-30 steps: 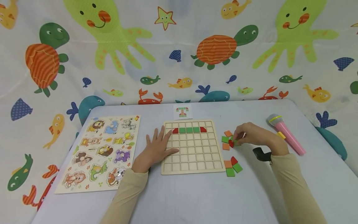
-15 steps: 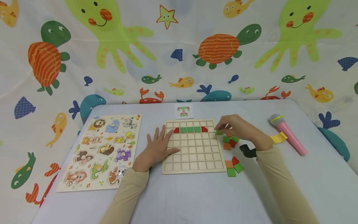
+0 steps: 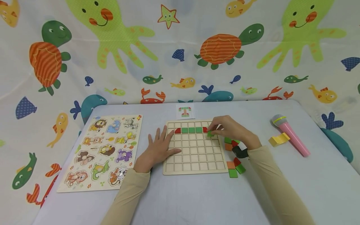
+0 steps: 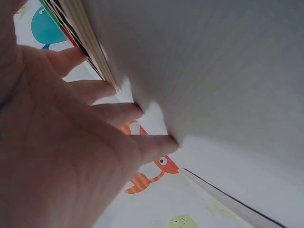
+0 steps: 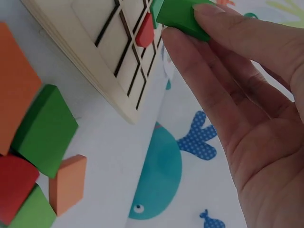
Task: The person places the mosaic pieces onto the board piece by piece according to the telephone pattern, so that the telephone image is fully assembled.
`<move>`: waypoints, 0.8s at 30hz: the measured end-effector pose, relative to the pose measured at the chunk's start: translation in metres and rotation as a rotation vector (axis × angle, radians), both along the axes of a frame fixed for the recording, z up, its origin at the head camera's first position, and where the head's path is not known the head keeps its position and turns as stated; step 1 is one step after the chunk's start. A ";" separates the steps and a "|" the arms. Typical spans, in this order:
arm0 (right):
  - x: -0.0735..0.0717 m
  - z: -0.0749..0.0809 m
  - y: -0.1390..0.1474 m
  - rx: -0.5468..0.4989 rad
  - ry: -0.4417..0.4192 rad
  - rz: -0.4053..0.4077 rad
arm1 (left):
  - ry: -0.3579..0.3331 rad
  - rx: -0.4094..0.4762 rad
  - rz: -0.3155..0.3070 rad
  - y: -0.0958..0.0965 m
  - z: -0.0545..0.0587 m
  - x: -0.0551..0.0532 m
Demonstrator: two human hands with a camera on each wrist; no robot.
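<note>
My right hand pinches a green square tile between thumb and fingertips, close over the upper right of the wooden grid board. Across the board's second row runs a line of tiles: a red rounded tile at the left, green squares in the middle and another red rounded tile at the right end. My left hand lies with fingers spread over the board's left edge; the left wrist view shows its palm and straight fingers.
Loose orange, green and red tiles lie right of the board. Behind it is a small card with a coloured tile pattern. An animal puzzle board lies at left. A pink toy microphone and a yellow piece are at right.
My right hand picked a green tile from the loose pile and carried it left over the board's upper right. My left hand stayed in place on the board's edge.
</note>
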State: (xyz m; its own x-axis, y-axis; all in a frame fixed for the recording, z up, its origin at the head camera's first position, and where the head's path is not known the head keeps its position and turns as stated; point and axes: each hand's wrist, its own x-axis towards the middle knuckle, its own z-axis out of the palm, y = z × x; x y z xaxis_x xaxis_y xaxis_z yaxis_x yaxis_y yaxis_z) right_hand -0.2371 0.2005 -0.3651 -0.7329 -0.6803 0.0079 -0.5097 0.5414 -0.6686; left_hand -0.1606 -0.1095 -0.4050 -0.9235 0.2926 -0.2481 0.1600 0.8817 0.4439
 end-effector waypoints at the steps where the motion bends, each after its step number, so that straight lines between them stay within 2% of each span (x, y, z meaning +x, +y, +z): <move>1: 0.000 -0.001 -0.001 -0.005 0.001 0.006 | 0.000 0.000 0.001 0.000 0.000 0.000; 13: -0.006 -0.014 -0.005 -0.013 -0.013 0.031 | 0.009 -0.004 0.001 0.000 -0.001 -0.001; 24: -0.008 -0.020 -0.009 0.031 0.000 0.026 | -0.001 0.001 0.000 0.000 -0.002 -0.001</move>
